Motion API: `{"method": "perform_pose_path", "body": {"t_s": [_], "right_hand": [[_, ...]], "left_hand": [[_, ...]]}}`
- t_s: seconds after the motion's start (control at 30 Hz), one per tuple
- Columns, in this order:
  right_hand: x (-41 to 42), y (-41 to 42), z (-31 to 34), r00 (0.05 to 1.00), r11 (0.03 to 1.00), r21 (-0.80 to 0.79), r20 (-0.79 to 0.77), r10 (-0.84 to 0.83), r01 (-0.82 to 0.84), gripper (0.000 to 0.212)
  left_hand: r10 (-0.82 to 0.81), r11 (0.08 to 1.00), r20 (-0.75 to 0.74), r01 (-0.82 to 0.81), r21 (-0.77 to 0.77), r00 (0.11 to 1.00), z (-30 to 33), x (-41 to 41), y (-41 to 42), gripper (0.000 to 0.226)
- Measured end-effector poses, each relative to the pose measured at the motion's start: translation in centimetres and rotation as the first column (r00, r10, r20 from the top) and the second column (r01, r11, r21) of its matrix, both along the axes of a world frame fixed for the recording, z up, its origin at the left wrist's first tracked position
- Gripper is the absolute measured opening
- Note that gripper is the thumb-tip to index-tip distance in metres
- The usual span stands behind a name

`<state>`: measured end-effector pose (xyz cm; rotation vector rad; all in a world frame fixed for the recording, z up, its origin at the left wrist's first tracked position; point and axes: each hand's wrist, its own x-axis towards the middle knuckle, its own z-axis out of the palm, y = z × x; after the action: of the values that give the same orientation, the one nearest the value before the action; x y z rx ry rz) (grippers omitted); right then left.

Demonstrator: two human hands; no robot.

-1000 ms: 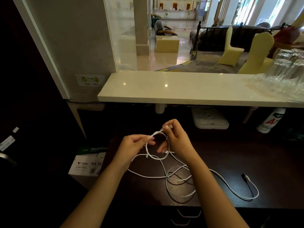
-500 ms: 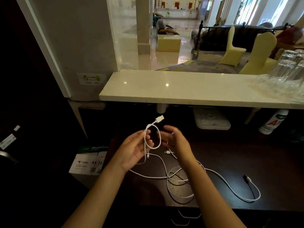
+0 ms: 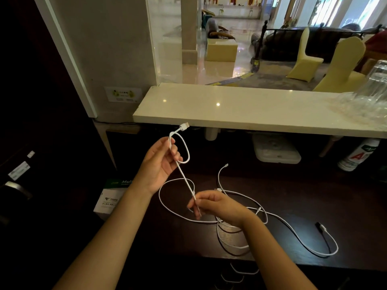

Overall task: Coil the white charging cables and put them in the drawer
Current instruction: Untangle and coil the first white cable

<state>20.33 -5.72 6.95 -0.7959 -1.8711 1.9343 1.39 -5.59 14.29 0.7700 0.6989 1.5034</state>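
While both hands (image 3: 159,164) (image 3: 217,206) pinch cable (image 3: 184,176) — dark desk (image 3: 303,197) | marble ledge (image 3: 261,114)

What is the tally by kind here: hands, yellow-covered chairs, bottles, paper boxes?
hands: 2, left hand and right hand, both pinching the white cable
yellow-covered chairs: 2
bottle: 1
paper box: 1
Total: 6
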Motion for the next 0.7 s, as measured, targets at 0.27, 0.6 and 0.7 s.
{"method": "perform_pose_path", "body": {"t_s": [0.27, 0.6, 0.7], "right_hand": [[3.0, 3.9, 0.6, 0.964, 0.998, 0.02, 0.26, 0.058, -0.065, 0.018], [4.0, 8.3, 3.6, 0.87, 0.89, -0.012, 0.218, -0.443, 0.456, 0.021], [1.5, 8.2, 6.0, 0.8, 0.827, 0.023, 0.239, -0.55, 0.561, 0.02]], "left_hand": [[-0.091, 0.992, -0.033, 0.093, 0.088, 0.995, 1.7, -3.2, -0.9, 0.027], [-0.169, 0.985, -0.05, 0.167, -0.029, 0.984, -0.1, -4.1, -2.7, 0.035], [-0.205, 0.977, -0.078, 0.2, -0.075, 0.976, -0.9, -3.6, -3.0, 0.033]]}}
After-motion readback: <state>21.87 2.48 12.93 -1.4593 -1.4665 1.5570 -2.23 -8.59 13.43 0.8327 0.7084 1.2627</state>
